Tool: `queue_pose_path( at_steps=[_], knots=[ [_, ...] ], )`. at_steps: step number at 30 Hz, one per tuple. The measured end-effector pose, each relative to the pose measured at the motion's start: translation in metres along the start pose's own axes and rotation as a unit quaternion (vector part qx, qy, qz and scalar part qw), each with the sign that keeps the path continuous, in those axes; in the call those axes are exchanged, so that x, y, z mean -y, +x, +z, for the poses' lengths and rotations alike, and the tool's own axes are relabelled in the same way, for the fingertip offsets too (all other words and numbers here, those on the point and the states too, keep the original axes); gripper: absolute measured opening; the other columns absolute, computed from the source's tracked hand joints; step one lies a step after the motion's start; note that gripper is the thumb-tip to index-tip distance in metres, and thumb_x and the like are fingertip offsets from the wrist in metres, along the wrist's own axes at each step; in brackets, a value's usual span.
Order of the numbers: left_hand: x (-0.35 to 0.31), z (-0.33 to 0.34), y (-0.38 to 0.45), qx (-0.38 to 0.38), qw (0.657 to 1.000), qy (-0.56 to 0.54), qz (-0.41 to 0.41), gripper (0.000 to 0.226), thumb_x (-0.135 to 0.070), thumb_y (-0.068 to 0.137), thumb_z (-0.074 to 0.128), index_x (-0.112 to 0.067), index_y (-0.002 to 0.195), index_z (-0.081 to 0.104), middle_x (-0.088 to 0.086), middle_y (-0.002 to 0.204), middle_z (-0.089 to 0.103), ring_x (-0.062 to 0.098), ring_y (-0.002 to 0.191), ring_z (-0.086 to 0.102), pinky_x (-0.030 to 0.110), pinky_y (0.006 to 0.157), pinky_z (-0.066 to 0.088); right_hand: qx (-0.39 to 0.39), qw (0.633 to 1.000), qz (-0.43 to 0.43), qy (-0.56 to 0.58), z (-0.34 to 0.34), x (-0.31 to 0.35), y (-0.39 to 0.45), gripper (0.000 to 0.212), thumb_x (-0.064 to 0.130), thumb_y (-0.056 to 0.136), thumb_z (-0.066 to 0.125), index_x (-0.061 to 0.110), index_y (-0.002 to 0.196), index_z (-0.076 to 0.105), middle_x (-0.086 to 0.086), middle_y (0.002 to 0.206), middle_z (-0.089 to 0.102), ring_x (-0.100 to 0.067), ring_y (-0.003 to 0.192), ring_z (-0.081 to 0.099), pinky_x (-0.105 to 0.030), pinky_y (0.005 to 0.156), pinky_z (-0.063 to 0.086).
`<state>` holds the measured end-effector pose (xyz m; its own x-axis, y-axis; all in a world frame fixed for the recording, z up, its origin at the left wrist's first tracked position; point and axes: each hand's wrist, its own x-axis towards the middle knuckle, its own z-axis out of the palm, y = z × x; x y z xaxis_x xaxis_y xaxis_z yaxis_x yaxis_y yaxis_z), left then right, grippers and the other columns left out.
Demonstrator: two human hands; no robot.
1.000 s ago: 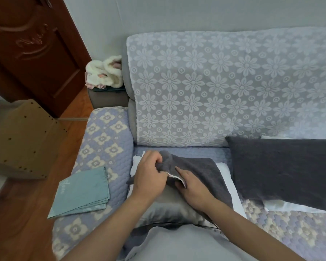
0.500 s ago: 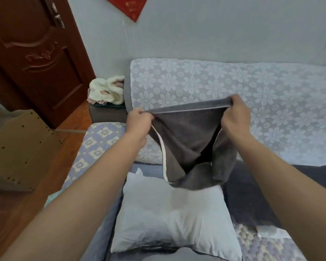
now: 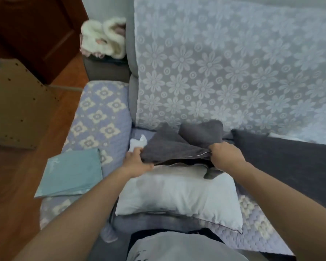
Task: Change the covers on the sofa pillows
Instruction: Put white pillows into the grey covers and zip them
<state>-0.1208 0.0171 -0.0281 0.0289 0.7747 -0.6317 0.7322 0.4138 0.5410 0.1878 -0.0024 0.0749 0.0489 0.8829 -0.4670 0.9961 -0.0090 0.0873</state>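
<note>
Currently the grey cover (image 3: pixel 179 147) is pinched at its open edge by the left hand (image 3: pixel 136 162) and right hand (image 3: pixel 225 156) — bunched over the far end of the white pillow (image 3: pixel 177 193), whose long axis runs left–right.

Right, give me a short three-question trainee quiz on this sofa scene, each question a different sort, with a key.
1. True or false: the left hand and the right hand both grip the dark grey cover.
2. Multiple choice: the folded teal cloth lies (A) on the white pillow, (B) on the seat, on the left hand's side of the white pillow, (C) on the floor.
3. Fill in: the second pillow, past the right hand, wears a ______ cover.

Key: 1 true; 2 B; 3 dark grey.
</note>
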Motion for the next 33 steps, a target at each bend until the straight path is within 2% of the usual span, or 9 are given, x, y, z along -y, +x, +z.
queue_pose_path(
  at_steps=[3,5,9,15,18,22,24,26,33],
  knots=[
    [0.058,0.024,0.01,0.132,0.982,-0.035,-0.127,0.1,-0.062,0.078,0.073,-0.022,0.157,0.025,0.004,0.153,0.039,0.027,0.136,0.046,0.031,0.101,0.043,0.064,0.998,0.02,0.014,0.034,0.011,0.009,0.019,0.013,0.089,0.053,0.023,0.102,0.062,-0.002,0.087,0.054,-0.03,0.092,0.061,-0.034,0.073,0.039],
    [0.09,0.032,0.033,0.081,0.981,-0.066,-0.164,0.078,-0.045,0.097,0.061,-0.006,0.156,0.029,0.012,0.158,0.037,0.03,0.139,0.044,0.032,0.108,0.039,0.049,0.996,0.026,0.065,0.054,0.01,0.015,0.013,0.012,0.088,0.052,0.022,0.095,0.059,0.0,0.088,0.051,-0.031,0.091,0.058,-0.033,0.073,0.037],
    [0.116,0.038,0.09,0.032,0.973,-0.096,-0.209,0.071,-0.049,0.103,0.045,0.005,0.148,0.04,0.025,0.15,0.046,0.038,0.134,0.049,0.039,0.108,0.041,0.025,0.977,0.049,0.207,0.085,-0.005,0.025,0.015,0.006,0.089,0.054,0.013,0.076,0.052,-0.003,0.085,0.051,-0.032,0.086,0.054,-0.04,0.075,0.045],
    [0.109,0.055,0.132,-0.025,0.949,-0.194,-0.247,0.082,-0.064,0.097,0.044,-0.002,0.15,0.04,0.019,0.154,0.042,0.039,0.135,0.047,0.046,0.114,0.036,-0.009,0.86,0.208,0.466,0.085,-0.016,0.017,0.018,-0.002,0.087,0.051,0.01,0.08,0.062,-0.01,0.069,0.062,-0.021,0.055,0.051,-0.029,0.046,0.039],
    [0.087,0.062,0.112,-0.002,0.954,-0.223,-0.198,0.104,-0.067,0.072,0.074,-0.003,0.148,0.043,0.013,0.153,0.045,0.034,0.134,0.05,0.045,0.111,0.041,-0.066,0.818,0.249,0.514,0.07,-0.016,0.011,0.025,-0.006,0.086,0.047,0.011,0.083,0.064,-0.01,0.072,0.063,-0.023,0.058,0.053,-0.025,0.04,0.04],
    [0.031,0.044,0.05,-0.016,0.968,-0.236,-0.084,0.025,-0.024,0.085,0.08,-0.016,0.107,0.07,-0.004,0.097,0.072,0.015,0.089,0.069,0.023,0.076,0.055,-0.207,0.789,0.316,0.485,0.025,-0.024,-0.007,0.031,-0.001,0.085,0.042,0.016,0.091,0.067,-0.002,0.086,0.068,-0.022,0.081,0.062,-0.032,0.07,0.052],
    [0.007,0.045,0.016,-0.014,0.974,-0.226,-0.02,0.015,-0.018,0.087,0.078,-0.021,0.098,0.069,-0.012,0.087,0.071,0.001,0.078,0.065,0.013,0.063,0.048,-0.286,0.746,0.349,0.49,0.002,-0.035,-0.016,0.028,0.001,0.084,0.045,0.015,0.093,0.068,0.0,0.084,0.067,-0.022,0.085,0.063,-0.037,0.079,0.052],
    [-0.016,0.045,-0.017,-0.006,0.969,-0.244,0.022,0.018,-0.019,0.084,0.081,-0.021,0.099,0.071,-0.01,0.092,0.076,0.006,0.082,0.07,0.02,0.069,0.053,-0.33,0.722,0.351,0.496,-0.02,-0.049,-0.028,0.022,0.004,0.084,0.048,0.014,0.09,0.067,-0.002,0.081,0.065,-0.022,0.081,0.06,-0.04,0.077,0.051],
    [-0.089,0.047,-0.085,-0.041,0.973,-0.204,0.101,0.03,-0.043,0.088,0.073,-0.013,0.09,0.069,0.002,0.084,0.074,0.012,0.071,0.067,0.026,0.062,0.047,-0.205,0.781,0.335,0.486,-0.104,-0.095,-0.049,0.022,0.024,0.1,0.043,0.006,0.1,0.057,-0.012,0.087,0.058,-0.025,0.068,0.048,-0.033,0.06,0.035]
  ],
)
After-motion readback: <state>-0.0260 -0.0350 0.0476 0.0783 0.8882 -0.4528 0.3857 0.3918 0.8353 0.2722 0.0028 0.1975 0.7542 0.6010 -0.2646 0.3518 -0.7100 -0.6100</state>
